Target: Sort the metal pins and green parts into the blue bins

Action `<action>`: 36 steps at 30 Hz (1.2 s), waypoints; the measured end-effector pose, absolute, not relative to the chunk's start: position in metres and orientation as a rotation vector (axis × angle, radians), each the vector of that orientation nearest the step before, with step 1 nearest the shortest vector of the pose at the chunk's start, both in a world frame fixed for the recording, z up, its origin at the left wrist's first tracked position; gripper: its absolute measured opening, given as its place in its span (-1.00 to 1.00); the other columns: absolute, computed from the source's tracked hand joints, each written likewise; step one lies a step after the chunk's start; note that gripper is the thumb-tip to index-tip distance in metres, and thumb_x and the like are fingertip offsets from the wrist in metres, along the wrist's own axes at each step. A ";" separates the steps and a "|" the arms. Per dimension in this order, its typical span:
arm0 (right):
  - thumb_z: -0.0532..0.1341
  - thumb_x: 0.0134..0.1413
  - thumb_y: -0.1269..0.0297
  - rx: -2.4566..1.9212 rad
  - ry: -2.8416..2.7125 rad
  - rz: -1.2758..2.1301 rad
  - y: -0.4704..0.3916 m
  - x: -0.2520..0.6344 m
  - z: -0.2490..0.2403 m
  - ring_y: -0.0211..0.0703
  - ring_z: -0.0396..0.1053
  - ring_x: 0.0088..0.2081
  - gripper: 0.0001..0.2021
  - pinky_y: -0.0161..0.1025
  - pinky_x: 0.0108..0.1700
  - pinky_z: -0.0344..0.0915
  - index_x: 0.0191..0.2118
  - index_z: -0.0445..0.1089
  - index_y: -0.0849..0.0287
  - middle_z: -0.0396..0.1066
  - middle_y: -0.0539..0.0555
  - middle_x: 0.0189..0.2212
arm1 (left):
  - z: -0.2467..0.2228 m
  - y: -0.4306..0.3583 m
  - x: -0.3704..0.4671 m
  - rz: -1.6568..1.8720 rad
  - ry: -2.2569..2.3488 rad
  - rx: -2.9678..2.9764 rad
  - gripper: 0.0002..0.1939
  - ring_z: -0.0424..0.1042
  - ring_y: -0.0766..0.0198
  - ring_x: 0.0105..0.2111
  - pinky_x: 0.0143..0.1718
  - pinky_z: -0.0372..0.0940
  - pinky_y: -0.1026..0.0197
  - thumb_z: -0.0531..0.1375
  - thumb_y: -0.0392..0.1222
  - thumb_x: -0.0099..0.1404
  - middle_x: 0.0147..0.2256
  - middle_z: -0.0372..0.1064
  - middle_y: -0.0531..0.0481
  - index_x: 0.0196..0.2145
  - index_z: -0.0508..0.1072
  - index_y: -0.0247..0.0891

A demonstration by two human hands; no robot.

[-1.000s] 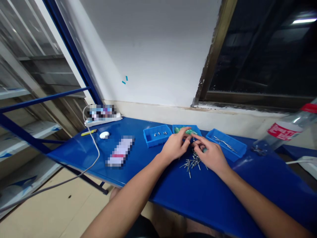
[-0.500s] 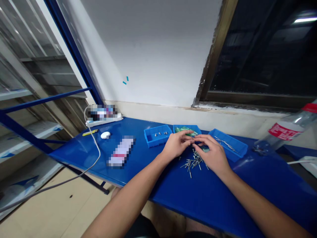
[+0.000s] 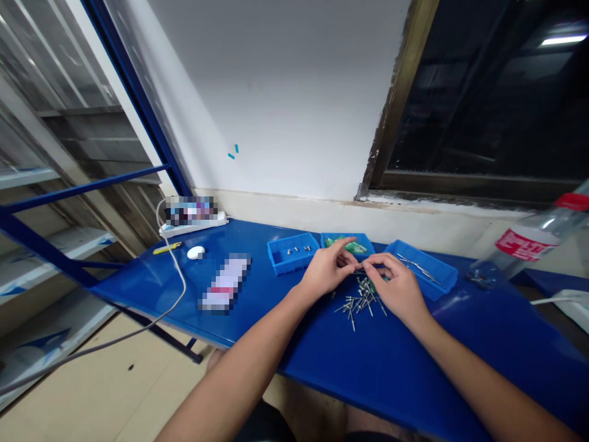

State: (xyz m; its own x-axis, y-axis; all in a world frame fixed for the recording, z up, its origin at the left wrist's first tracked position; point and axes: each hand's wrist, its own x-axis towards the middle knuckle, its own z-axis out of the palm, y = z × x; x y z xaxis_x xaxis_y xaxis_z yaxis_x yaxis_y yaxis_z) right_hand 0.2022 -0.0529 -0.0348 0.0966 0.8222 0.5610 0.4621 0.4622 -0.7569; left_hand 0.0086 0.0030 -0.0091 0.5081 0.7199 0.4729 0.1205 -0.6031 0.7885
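My left hand (image 3: 327, 269) and my right hand (image 3: 396, 283) meet fingertip to fingertip above the table. Thumb and fingers of each are pinched on a small, thin metal piece, largely hidden, which looks like a blind rivet (image 3: 359, 268). My left index finger sticks up. Just below my fingers lies a loose pile of blind rivets (image 3: 361, 301), with a bit of green material partly behind my right hand. Behind my hands stand a blue bin (image 3: 294, 263) with a few small metal parts, a blue bin with green packets (image 3: 352, 245), and a blue bin (image 3: 444, 283) with long thin metal pieces.
A clear plastic bottle (image 3: 524, 242) with a red cap stands tilted-looking at the right. Towards the left lie a blurred-out flat item (image 3: 225, 282), a white rounded object (image 3: 196, 252), a yellow cutter (image 3: 167, 248) and a power strip (image 3: 196, 227). A cable (image 3: 181, 270) hangs across the table's left edge.
My right fingers have drawn in from a looser spread to a tight pinch at my left fingertips. My left index finger has lifted. The rivet pile looks unchanged.
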 end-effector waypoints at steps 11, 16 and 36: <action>0.31 0.28 0.03 -1.177 -1.495 0.525 -0.055 0.196 -0.035 -0.01 0.53 -0.16 -0.76 -0.12 -0.12 0.48 -0.22 0.56 0.09 0.56 0.13 -0.16 | -0.009 0.006 0.013 1.126 0.647 1.592 -0.41 0.61 0.15 -0.16 0.01 0.50 0.03 0.47 -0.07 0.21 -0.08 0.60 -0.26 0.13 0.50 -0.35; 0.39 0.18 0.00 -1.163 -1.347 0.651 -0.056 0.196 -0.038 -0.03 0.54 -0.22 -0.71 -0.13 -0.16 0.49 -0.19 0.56 0.13 0.58 0.13 -0.19 | -0.005 0.002 0.012 1.039 0.659 1.824 -0.69 0.58 0.07 0.00 0.09 0.47 0.01 0.39 0.04 0.30 -0.04 0.61 -0.16 -0.14 0.67 -0.24; 0.27 0.31 -0.05 -1.176 -1.545 0.616 -0.055 0.195 -0.041 0.02 0.56 -0.18 -0.64 -0.06 -0.10 0.52 0.02 0.59 0.05 0.61 0.13 -0.08 | -0.002 0.005 0.010 1.087 0.527 1.722 -0.76 0.51 0.08 0.12 0.26 0.33 -0.06 0.39 -0.02 0.32 0.03 0.59 -0.16 -0.15 0.71 -0.19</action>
State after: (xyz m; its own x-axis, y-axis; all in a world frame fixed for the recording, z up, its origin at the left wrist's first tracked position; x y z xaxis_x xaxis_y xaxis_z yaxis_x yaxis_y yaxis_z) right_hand 0.1949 -0.0551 -0.0408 0.0339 0.9047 0.4248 0.3642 0.3846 -0.8482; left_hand 0.0097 0.0051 -0.0020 0.5028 0.7542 0.4223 -0.1359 -0.4135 0.9003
